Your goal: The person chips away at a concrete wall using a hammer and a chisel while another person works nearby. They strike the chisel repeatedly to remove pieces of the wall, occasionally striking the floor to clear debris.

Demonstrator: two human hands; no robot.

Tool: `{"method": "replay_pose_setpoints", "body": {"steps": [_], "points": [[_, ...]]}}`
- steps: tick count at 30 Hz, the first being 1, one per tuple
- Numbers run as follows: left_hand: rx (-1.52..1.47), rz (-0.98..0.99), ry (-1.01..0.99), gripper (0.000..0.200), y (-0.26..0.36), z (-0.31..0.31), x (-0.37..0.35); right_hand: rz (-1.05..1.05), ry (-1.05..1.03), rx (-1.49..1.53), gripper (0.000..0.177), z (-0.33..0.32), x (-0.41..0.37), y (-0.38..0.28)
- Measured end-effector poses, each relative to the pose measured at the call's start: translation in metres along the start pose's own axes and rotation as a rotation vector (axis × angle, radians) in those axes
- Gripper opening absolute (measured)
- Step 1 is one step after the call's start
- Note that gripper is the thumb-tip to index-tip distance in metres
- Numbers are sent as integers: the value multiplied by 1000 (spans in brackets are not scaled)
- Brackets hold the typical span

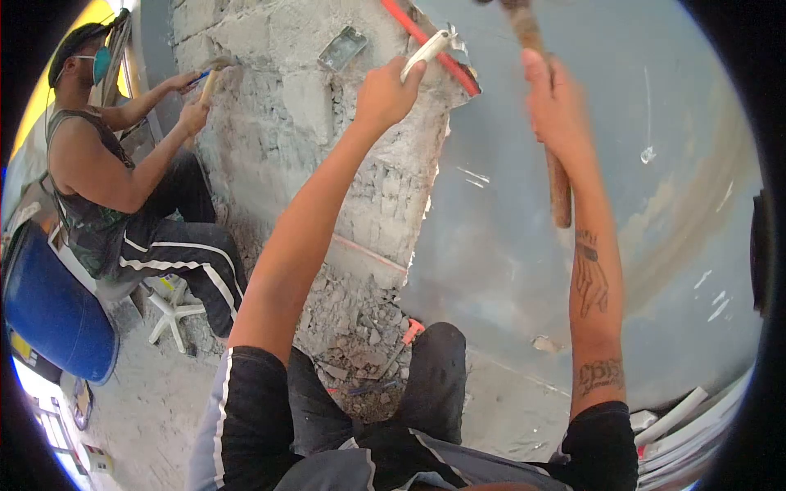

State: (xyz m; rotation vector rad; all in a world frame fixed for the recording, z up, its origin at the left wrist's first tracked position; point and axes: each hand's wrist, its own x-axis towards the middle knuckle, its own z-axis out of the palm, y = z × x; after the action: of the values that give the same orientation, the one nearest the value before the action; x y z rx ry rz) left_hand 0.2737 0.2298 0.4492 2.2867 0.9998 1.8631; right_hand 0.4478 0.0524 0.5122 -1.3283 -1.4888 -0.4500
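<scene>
My left hand is closed around a pale-handled chisel, held up against the wall where its plaster is broken; its blade is not clearly visible. A red conduit runs diagonally behind it along the plaster edge. To the right, my right hand grips a hammer by its wooden handle. The hammer is raised, slightly blurred, and its head is mostly cut off by the top of the view. Exposed concrete blocks lie left of the ragged edge, with grey painted plaster to the right.
At left, a seated co-worker in a mask holds a hammer and a blue chisel to the wall. An electrical box is set in the blocks. Rubble and an orange-ended tool lie below. A blue barrel stands lower left.
</scene>
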Motion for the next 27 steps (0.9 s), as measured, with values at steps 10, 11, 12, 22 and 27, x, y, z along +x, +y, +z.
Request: {"method": "replay_pose_setpoints", "body": {"steps": [10, 11, 12, 22, 27], "points": [[-210, 25, 186, 51, 17, -12, 39, -241, 294, 173, 38, -26, 2, -66], [-207, 27, 187, 51, 15, -10, 40, -317, 315, 138, 37, -24, 9, -63], [-173, 9, 170, 52, 14, -10, 40, -392, 338, 104, 37, -21, 15, -60], [-137, 62, 218, 50, 11, 1, 36, -307, -174, -360, 53, 15, 63, -20], [-131, -54, 90, 51, 7, 1, 41, -439, 298, 86, 36, -6, 23, -75]]}}
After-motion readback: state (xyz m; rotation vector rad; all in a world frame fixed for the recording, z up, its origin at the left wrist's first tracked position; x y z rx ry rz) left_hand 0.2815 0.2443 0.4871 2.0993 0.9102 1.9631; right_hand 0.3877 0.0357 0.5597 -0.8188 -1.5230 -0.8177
